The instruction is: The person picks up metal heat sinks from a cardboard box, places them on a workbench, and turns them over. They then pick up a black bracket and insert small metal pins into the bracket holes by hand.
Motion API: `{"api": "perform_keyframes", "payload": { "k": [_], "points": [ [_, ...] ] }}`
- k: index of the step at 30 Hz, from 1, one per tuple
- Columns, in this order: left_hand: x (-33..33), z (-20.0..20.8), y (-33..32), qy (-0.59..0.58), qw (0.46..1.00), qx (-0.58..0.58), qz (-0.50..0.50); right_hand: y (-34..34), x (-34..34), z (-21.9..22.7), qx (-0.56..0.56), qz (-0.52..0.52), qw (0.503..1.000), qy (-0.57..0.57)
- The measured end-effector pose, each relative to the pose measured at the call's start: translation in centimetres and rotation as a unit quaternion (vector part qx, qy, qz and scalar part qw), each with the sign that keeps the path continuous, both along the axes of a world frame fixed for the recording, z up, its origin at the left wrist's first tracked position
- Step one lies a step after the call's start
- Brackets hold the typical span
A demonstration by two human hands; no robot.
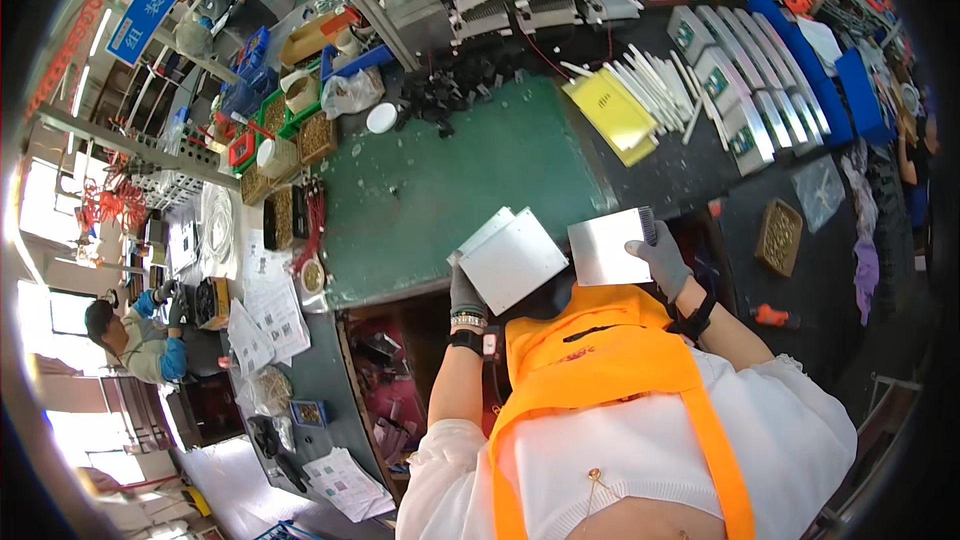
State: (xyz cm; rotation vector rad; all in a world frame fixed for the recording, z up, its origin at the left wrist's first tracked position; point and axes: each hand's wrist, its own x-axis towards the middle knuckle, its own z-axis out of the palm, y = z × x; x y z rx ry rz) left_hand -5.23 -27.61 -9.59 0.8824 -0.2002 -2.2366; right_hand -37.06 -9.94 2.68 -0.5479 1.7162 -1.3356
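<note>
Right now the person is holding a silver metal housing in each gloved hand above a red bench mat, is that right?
Not quite: the bench mat is green, not red. The head view shows it. The left hand and right hand, both gloved, do each hold a silver housing.

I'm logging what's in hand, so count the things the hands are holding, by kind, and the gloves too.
Metal boxes: 1, in the left hand
Flat metal plates: 1, in the right hand
Grey gloves: 2
Total: 4
</note>
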Motion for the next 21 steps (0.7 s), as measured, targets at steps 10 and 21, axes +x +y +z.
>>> {"api": "perform_keyframes", "payload": {
  "k": [10, 21],
  "points": [
    [-3.9, -0.5, -10.4, -0.391, 0.910, -0.104, -0.091, -15.6, -2.5, -1.8, 0.103, 0.111, 0.979, 0.139],
    [8.3, 2.4, -22.0, -0.770, 0.393, -0.403, -0.300, -17.8, -0.3, -1.2, 0.196, 0.104, 0.936, 0.273]
  ]
}}
